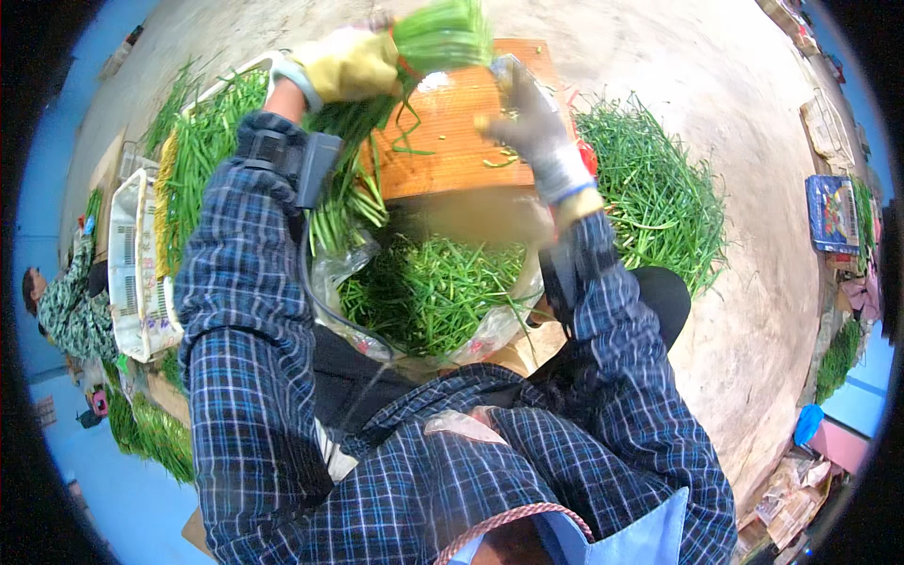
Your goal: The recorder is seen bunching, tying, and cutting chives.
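Note:
My left hand (350, 66), in a yellow glove, is closed round a bunch of garlic chives (443, 36) at the far edge of an orange-brown wooden board (443, 132). The bunch is smeared by motion, with a red band near the glove and long leaves hanging below. My right hand (532, 127), in a grey-white glove, is over the board's right side, blurred, with thumb and fingers apart. I see nothing held in it. Small green scraps lie on the board.
Loose green leaves (433, 292) fill a plastic-lined container between my legs. More greens (650, 188) are heaped on the floor at right. White crates (137, 264) with greens stand at left. Another person (71, 306) is at the far left. A blue box (833, 215) sits at right.

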Motion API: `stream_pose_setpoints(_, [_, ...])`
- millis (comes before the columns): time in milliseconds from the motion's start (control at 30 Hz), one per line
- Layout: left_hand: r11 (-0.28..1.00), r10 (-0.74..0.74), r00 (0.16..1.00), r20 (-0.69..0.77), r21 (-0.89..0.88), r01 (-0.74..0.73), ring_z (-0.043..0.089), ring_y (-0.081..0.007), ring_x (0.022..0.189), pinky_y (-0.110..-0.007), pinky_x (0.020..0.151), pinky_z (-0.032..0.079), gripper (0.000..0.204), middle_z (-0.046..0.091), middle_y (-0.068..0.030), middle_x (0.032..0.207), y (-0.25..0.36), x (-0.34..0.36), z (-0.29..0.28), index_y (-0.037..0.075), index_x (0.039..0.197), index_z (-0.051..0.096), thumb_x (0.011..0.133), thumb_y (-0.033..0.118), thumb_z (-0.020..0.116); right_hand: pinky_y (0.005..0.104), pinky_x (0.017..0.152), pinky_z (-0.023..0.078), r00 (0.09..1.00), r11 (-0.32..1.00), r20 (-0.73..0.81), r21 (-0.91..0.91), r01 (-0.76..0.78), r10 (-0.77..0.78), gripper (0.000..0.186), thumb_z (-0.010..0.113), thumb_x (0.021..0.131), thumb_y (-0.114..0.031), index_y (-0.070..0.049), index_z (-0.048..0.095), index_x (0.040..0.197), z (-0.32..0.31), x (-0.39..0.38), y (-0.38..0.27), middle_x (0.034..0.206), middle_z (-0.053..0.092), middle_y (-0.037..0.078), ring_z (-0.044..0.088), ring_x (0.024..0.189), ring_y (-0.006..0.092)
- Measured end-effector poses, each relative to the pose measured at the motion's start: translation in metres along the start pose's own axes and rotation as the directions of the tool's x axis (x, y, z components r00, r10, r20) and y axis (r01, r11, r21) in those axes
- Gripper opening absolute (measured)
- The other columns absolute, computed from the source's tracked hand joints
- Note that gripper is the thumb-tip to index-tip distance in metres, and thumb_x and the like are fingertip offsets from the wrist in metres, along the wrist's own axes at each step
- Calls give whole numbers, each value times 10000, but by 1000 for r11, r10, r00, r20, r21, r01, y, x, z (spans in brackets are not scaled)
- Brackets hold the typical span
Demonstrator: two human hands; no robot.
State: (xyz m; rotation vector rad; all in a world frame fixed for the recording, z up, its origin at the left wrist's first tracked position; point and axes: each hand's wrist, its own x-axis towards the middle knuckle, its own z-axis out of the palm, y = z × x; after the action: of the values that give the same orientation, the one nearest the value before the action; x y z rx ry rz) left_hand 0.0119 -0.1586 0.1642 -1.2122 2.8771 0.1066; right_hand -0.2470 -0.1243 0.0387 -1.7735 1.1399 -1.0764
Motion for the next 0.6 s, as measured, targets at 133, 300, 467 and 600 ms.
stream_pose_setpoints(133, [983, -154, 981, -116, -120, 140, 620, -291, 832, -319, 830, 493, 562, 653, -155, 1013, 35, -38, -96, -49, 1278, 460, 799, 190, 632, 399, 1018, 403, 966, 922, 120, 343, 177, -230, 1075, 839, 688, -326, -168, 140, 1489, 21, 74, -113, 1369, 437, 124, 408, 1253, 240])
stream_pose_setpoints(300, [259, -390, 744, -542, -840, -476, 632, -281, 867, -352, 802, 527, 430, 647, -159, 1006, 32, -104, -110, -56, 1185, 515, 790, 111, 549, 364, 987, 417, 798, 636, 304, 761, 125, -521, 1006, 867, 630, -250, -78, 287, 1434, 73, 61, -173, 1303, 506, 126, 494, 1177, 235])
stream_pose_setpoints(467, [26, -569, 617, -544, -762, -648, 612, -265, 931, -379, 861, 493, 347, 607, -141, 1078, 5, -120, -72, -18, 1175, 520, 864, 136, 504, 342, 966, 462, 900, 676, 357, 730, -101, -251, 857, 825, 656, -54, -17, 368, 1380, 88, 26, -147, 1274, 551, 143, 555, 1114, 224])
stream_pose_setpoints(600, [40, -690, 684, -237, -956, -290, 566, -270, 1044, -374, 969, 418, 397, 529, -133, 1238, -22, -132, 8, 26, 1260, 481, 903, 197, 520, 378, 683, 545, 981, 967, 190, 238, -91, 45, 669, 827, 612, -383, 20, 611, 1101, 90, 24, -92, 901, 685, 165, 648, 767, 248])
